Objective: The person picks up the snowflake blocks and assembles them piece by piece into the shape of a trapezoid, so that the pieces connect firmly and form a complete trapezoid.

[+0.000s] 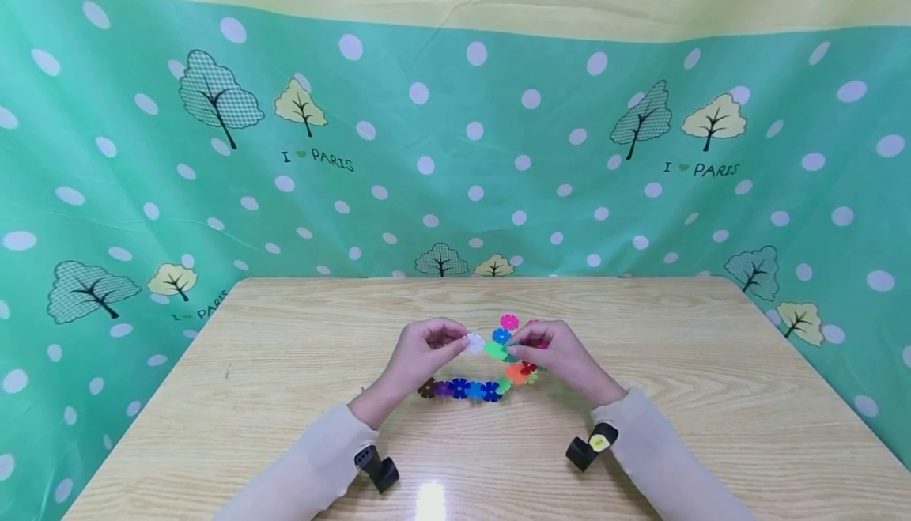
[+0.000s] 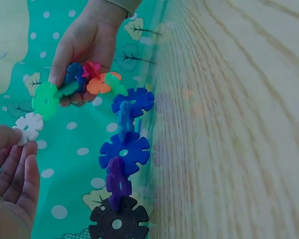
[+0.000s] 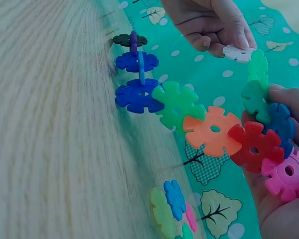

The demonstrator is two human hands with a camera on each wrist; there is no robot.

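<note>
My left hand [image 1: 425, 353] pinches a white snowflake disc [image 2: 29, 128] by its edge between thumb and fingertips. Right beside it is a bright green disc [image 3: 259, 67], the end of a chain of slotted plastic discs. My right hand [image 1: 555, 353] grips that chain around a teal disc [image 3: 256, 101] and a dark blue disc [image 3: 280, 124]. From there the chain runs through a pink disc [image 3: 287, 174], a red disc [image 3: 255, 148] and an orange disc [image 3: 214, 131]. Further along come green, blue and purple discs, ending in a dark brown disc [image 2: 118, 222].
Several other discs lie on the wooden table [image 1: 249, 426] beyond the right hand, among them a pink disc [image 1: 508, 321] and a yellow-green disc [image 3: 162, 213]. A green dotted curtain [image 1: 455, 149] hangs at the table's back edge. Both sleeved wrists wear black cameras.
</note>
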